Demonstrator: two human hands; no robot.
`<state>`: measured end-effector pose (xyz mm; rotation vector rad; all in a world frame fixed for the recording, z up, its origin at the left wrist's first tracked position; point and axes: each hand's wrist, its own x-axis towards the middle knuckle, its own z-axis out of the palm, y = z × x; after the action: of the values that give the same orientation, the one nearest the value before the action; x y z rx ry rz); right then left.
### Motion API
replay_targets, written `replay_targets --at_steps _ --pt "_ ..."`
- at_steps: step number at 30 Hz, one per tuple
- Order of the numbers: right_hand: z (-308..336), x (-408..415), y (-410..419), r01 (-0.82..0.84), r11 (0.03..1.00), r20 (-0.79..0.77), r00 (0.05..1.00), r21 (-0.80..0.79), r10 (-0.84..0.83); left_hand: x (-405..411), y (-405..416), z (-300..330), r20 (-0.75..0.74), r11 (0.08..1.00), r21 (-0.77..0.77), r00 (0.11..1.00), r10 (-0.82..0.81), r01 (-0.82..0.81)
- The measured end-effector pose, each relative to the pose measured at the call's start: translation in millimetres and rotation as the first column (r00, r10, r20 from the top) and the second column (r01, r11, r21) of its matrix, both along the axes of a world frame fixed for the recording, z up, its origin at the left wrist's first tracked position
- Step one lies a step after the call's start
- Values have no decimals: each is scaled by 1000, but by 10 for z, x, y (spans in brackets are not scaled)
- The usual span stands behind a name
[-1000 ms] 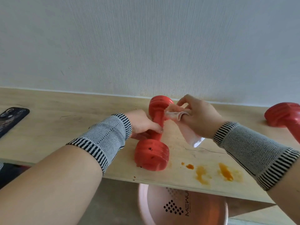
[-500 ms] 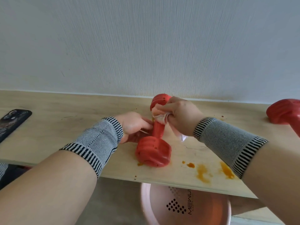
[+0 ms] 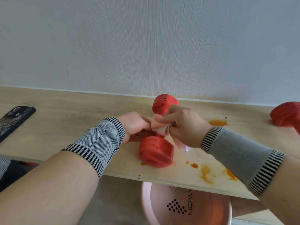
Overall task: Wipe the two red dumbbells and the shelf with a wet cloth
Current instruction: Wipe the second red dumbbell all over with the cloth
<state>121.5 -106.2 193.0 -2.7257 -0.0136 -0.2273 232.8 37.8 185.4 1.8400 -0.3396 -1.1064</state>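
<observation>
A red dumbbell (image 3: 155,151) lies on the wooden shelf (image 3: 81,125), one end toward me and the other by the wall. My left hand (image 3: 135,124) holds its handle from the left. My right hand (image 3: 183,125) grips a whitish wet cloth (image 3: 160,129) wrapped round the handle; a corner of the cloth hangs out below the hand. The handle itself is mostly hidden by both hands. A second red dumbbell (image 3: 286,116) sits at the right edge, partly cut off.
Orange stains (image 3: 217,122) mark the shelf behind my right wrist, and more spots (image 3: 206,173) lie near the front edge. A dark phone (image 3: 14,120) rests at the left. A pink basin (image 3: 186,207) stands below the shelf. The white wall runs close behind.
My right hand has slid the cloth down the handle toward the near end and closer to my left hand. The orange stain behind the right wrist has come into view.
</observation>
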Motion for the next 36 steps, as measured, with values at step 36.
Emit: replay_targets --at_steps 36 --pt "-64 -7 -153 143 987 -4 990 75 -143 -48 -79 12 -60 999 -2 997 -47 47"
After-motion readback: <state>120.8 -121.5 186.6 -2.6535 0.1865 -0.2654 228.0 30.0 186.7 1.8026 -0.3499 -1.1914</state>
